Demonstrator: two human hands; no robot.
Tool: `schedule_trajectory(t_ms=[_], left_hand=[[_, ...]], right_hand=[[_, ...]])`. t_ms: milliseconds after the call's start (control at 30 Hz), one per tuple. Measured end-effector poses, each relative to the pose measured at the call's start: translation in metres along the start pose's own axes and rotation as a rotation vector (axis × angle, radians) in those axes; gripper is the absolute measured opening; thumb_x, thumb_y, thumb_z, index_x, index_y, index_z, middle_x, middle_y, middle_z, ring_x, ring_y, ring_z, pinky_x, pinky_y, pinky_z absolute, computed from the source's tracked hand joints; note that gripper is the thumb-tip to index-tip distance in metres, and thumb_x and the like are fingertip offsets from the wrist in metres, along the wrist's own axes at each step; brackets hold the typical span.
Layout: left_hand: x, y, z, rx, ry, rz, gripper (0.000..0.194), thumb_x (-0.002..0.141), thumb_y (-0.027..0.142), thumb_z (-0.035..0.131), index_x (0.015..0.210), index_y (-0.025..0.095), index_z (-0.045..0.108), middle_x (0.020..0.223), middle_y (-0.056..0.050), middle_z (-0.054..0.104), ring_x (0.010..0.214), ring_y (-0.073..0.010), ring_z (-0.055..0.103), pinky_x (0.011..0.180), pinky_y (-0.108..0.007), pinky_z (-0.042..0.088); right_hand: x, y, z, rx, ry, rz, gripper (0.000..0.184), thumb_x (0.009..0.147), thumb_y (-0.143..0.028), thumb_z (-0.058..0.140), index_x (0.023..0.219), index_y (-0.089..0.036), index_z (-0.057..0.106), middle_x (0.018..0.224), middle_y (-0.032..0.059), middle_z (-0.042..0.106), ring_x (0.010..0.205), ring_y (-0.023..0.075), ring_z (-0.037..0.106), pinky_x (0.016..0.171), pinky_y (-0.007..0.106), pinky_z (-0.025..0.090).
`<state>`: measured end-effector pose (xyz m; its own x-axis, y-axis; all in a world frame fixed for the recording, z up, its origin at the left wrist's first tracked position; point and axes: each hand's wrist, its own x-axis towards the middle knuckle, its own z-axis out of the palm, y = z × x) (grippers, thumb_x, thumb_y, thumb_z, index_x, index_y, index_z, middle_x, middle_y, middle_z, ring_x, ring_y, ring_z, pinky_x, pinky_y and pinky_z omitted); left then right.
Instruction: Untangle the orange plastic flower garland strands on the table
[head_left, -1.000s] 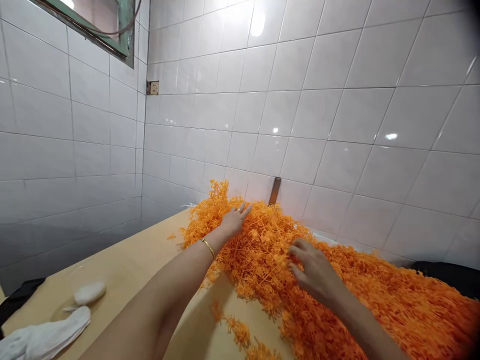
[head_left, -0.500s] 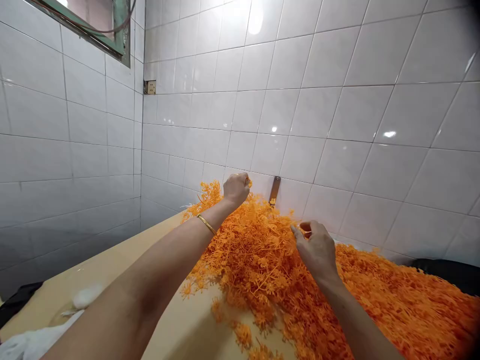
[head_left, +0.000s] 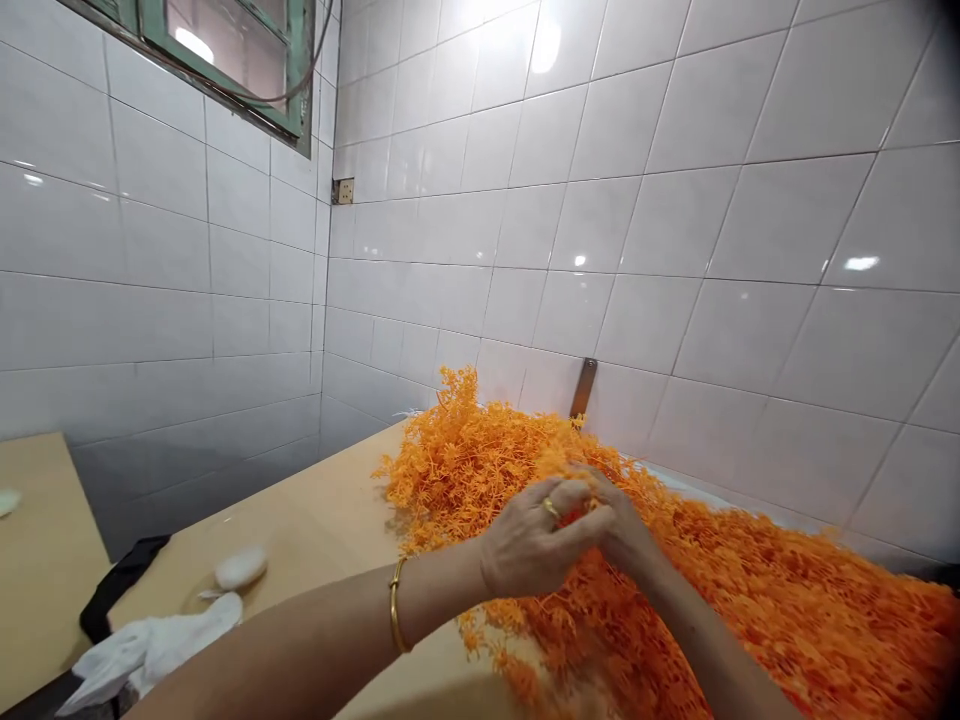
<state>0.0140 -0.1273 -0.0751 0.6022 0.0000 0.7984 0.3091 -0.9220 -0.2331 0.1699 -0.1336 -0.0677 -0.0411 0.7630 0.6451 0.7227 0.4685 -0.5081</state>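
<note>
A big heap of orange plastic sprigs (head_left: 720, 590) covers the right half of a light wooden table (head_left: 315, 530), up against the tiled wall. My left hand (head_left: 529, 540), with a ring and a gold bangle at the wrist, meets my right hand (head_left: 626, 530) just above the heap's near edge. Both hands are closed, fingers pinched together on a small orange sprig (head_left: 577, 515) between them. Most of that sprig is hidden by the fingers.
White cloth gloves (head_left: 142, 650) and a white oval lump (head_left: 240, 568) lie at the table's left end. A second wooden surface (head_left: 37, 560) stands further left across a gap. White tiled walls close in behind and left, with a green-framed window (head_left: 232, 60) above.
Both hands have come off the heap and together; the left drew back from the far top of the pile. The view has swung to the left.
</note>
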Motion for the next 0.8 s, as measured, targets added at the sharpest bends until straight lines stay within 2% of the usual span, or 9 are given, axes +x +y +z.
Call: schedule_trajectory(t_ms=[100,167,233,300,400,500,600,667,800], left_hand=[[-0.022,-0.010,0.013,0.001,0.041,-0.270,0.059,0.078,0.038,0.040,0.128,0.016,0.020,0.129,-0.018,0.028,0.120,-0.0260,0.026,0.093,-0.041,0.030],[-0.033,-0.019,0.031,0.026,-0.130,-0.450,0.085,0.069,0.054,0.047,0.132,0.013,0.009,0.137,-0.019,0.013,0.125,-0.0314,0.011,0.096,-0.046,0.025],[-0.037,-0.026,0.053,0.053,-0.386,-0.574,0.095,0.061,0.060,0.052,0.133,0.015,0.010,0.139,-0.016,0.007,0.125,-0.0357,0.004,0.095,-0.050,0.023],[-0.034,-0.029,0.070,0.102,-0.570,-0.669,0.089,0.062,0.059,0.051,0.133,0.020,0.015,0.140,-0.012,0.007,0.125,-0.0383,0.005,0.092,-0.053,0.024],[-0.022,-0.030,0.084,0.177,-0.646,-0.748,0.079,0.065,0.053,0.051,0.132,0.023,0.022,0.140,-0.011,0.014,0.123,-0.0403,0.010,0.087,-0.054,0.028],[-0.012,-0.032,0.087,0.207,-0.680,-0.788,0.069,0.069,0.047,0.049,0.129,0.022,0.028,0.138,-0.013,0.020,0.121,-0.0398,0.017,0.085,-0.052,0.030],[-0.008,-0.039,0.089,0.204,-0.760,-0.818,0.064,0.070,0.041,0.048,0.129,0.021,0.030,0.134,-0.014,0.029,0.121,-0.0388,0.018,0.084,-0.053,0.029],[-0.006,-0.046,0.092,0.188,-0.806,-0.826,0.065,0.069,0.038,0.050,0.128,0.021,0.030,0.133,-0.014,0.029,0.121,-0.0383,0.016,0.084,-0.055,0.028],[-0.004,-0.053,0.095,0.154,-0.849,-0.844,0.068,0.068,0.039,0.049,0.130,0.022,0.026,0.140,-0.011,0.014,0.121,-0.0394,0.015,0.083,-0.057,0.030]], right_hand=[[0.003,0.005,-0.009,0.336,0.203,0.325,0.024,0.063,-0.038,0.052,0.069,-0.016,0.059,0.066,0.0048,0.059,0.072,0.0203,0.056,0.067,0.033,0.043],[0.007,0.001,-0.018,0.487,0.305,0.456,0.028,0.059,-0.044,0.055,0.060,-0.016,0.054,0.055,0.0024,0.054,0.060,0.0174,0.053,0.058,0.030,0.042],[0.011,-0.006,-0.024,0.541,0.333,0.456,0.029,0.057,-0.046,0.055,0.059,-0.017,0.051,0.054,0.0011,0.052,0.056,0.0144,0.050,0.053,0.026,0.040],[0.013,-0.018,-0.027,0.489,0.337,0.424,0.028,0.060,-0.045,0.054,0.058,-0.018,0.047,0.054,0.0001,0.050,0.053,0.0124,0.046,0.050,0.024,0.037],[0.002,-0.039,-0.025,0.221,0.287,0.327,0.026,0.070,-0.040,0.045,0.056,-0.019,0.042,0.053,0.0001,0.045,0.052,0.0124,0.042,0.050,0.026,0.036],[-0.025,-0.055,-0.022,-0.126,0.162,0.027,0.023,0.076,-0.032,0.038,0.058,-0.019,0.042,0.061,0.0021,0.047,0.062,0.0156,0.044,0.065,0.034,0.038],[-0.060,-0.061,-0.024,-0.323,0.090,-0.235,0.018,0.079,-0.027,0.037,0.065,-0.019,0.045,0.067,0.0019,0.049,0.072,0.0177,0.046,0.085,0.044,0.029],[-0.081,-0.060,-0.031,-0.364,0.071,-0.290,0.014,0.080,-0.025,0.037,0.069,-0.020,0.044,0.069,0.0015,0.050,0.074,0.0177,0.047,0.089,0.045,0.026],[-0.116,-0.055,-0.048,-0.392,-0.037,-0.275,0.017,0.081,-0.023,0.032,0.066,-0.020,0.041,0.067,0.0019,0.047,0.073,0.0176,0.048,0.089,0.043,0.030]])
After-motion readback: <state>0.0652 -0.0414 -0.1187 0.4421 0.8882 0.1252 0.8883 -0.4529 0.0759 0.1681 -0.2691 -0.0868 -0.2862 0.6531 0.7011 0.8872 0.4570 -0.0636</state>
